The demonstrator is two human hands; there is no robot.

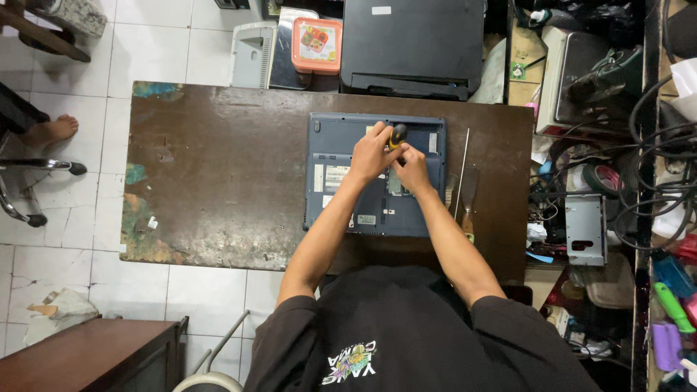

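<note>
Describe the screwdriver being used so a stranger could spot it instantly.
On the worn brown wooden table lies a blue-grey laptop, underside up. Over its middle, the left hand grips a screwdriver with a yellow-and-black handle, beside the right hand. It is the only yellow thing there.

Even, soft overhead light here, moderately bright; the white floor tiles [152, 43] gleam palest; the worn desk [218, 174] shows dull sheen, faint shadows. Focus sharp throughout; the cluttered right edge sinks darker.

View: I have one camera only, so no second view shares anything.
Position: it sits high above the person, over the worn table [218, 181].
Facing: it looks straight down.
Nearness: far enough that I see the whole tabletop, floor tiles [145, 43] and side clutter.
</note>
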